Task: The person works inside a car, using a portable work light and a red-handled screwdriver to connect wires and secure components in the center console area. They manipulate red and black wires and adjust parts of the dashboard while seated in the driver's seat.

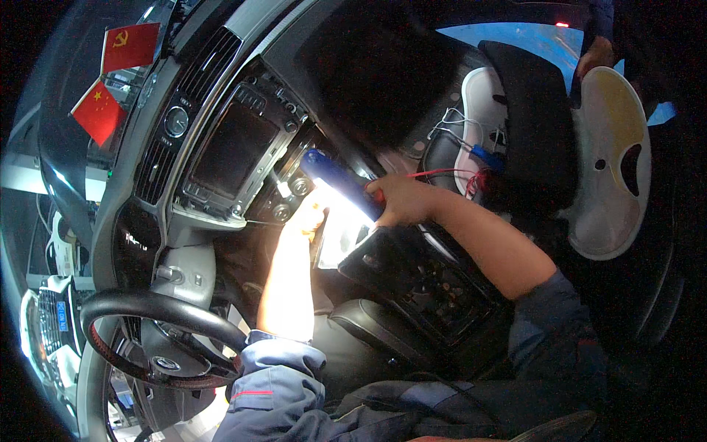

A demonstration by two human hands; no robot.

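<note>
My right hand [394, 197] grips a blue bar work light [333, 180], lit along its underside, over the centre console. My left hand [309, 214] is under the glare just below the lamp, at the lower edge of the control panel with knobs [291, 190]; its fingers are curled, and what they hold is washed out. Above and left of the hands sits the dashboard screen [230, 147] with its trim off. A pale lit surface [339, 243] lies between my hands, beside the dark console opening [420, 287].
Steering wheel [162, 308] lower left; two small red flags [118, 55] on the dash. At right, the passenger seat [526, 125] carries wires [471, 177] and light trim pieces, beside a large pale panel [604, 214]. Another person's hand [595, 55] is at the top right.
</note>
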